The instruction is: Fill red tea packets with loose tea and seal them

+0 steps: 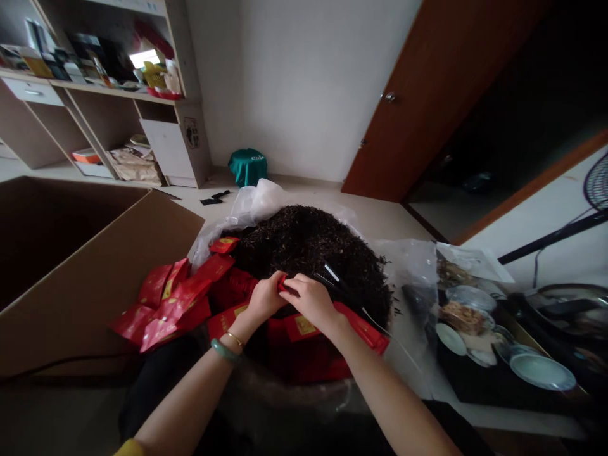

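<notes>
since the red packet seems small, left hand and right hand both pinch it at the frame's centre, near the dark leaves, probably so that any spill falls back there.

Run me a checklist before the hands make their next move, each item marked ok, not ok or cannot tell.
1. Both hands in view: ok; left hand and right hand meet in front of the dark heap.
2. Red packet in the fingers: ok; red shows between both hands.
3. Its opening clear to see: not ok; fingers cover most of it.
4. Packet filled: cannot tell.
5. Left wrist bare: not ok; it wears a green bangle and gold bracelet.
6. Packets at the left neatly stacked: not ok; they overlap loosely.
</notes>
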Motion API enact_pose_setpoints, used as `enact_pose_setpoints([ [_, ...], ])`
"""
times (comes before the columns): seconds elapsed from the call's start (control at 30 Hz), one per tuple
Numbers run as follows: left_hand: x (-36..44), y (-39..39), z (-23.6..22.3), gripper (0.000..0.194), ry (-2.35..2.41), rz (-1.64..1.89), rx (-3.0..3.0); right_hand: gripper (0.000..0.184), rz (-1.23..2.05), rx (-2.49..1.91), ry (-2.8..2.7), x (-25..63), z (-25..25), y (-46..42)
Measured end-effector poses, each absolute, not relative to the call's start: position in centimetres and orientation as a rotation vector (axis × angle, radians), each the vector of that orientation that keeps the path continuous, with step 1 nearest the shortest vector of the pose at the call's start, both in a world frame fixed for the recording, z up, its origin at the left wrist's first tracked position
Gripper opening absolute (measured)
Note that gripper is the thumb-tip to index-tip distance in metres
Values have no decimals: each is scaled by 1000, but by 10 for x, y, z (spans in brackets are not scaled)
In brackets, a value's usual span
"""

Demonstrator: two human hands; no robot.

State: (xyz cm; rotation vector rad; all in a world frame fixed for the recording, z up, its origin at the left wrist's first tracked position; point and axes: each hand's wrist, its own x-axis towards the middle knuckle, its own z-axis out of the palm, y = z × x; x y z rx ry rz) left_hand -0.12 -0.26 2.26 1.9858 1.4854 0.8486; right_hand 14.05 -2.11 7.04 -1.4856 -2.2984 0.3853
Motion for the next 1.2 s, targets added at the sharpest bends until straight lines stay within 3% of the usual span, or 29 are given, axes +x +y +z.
enact_pose_setpoints([
  [0.1,-2,-1,20,19,1490,822,1992,14,503,-1356,-2116,142,72,-17],
  [0.3,-3,1,21,37,1537,897,1893,29,771,-1317,-1592,169,83,0],
  [0.47,-1,-1,24,38,1523,1051,1859,35,618,-1296,-1876,179,81,-3],
  [0.63,3,-2,15,35,1532,1042,1837,28,603,-1305,-2203,171,72,-19],
  [0.8,0,0,20,42,1187,954,1885,27,524,-1459,-2376,169,63,-19],
  [0.97,-10,3,36,18,1047,836,1763,16,476,-1313,-2228,178,67,-18],
  [1.2,-5,4,29,40,978,972,1371,13,395,-1399,-2396,181,81,-18],
])
